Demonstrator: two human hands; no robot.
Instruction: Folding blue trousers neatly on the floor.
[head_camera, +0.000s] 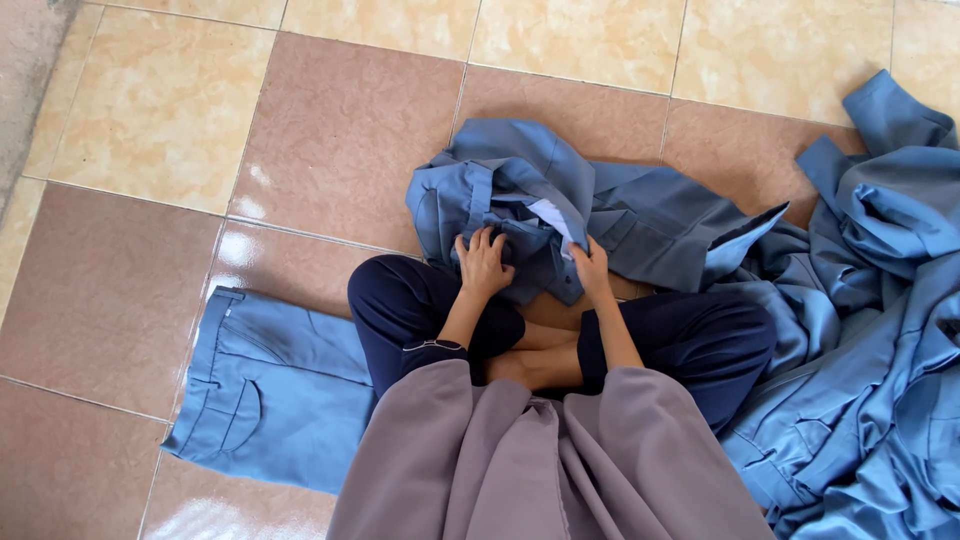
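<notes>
Item: grey-blue trousers (590, 205), crumpled, lying on the tiled floor (340, 130) just beyond crossed legs. Left hand (482, 262) and right hand (592, 268) are closed on bunched cloth at the near edge. Judged light, soft and limp; best gripped at the waistband. Folded trousers (270, 385) at left; heaped garments (880, 350) at right.

A home floor used for sewing or laundry work: glossy beige and brown floor tiles (340, 130) fill the frame, a heap of blue-grey trousers (880, 350) at right, folded trousers (270, 385) at lower left.
</notes>
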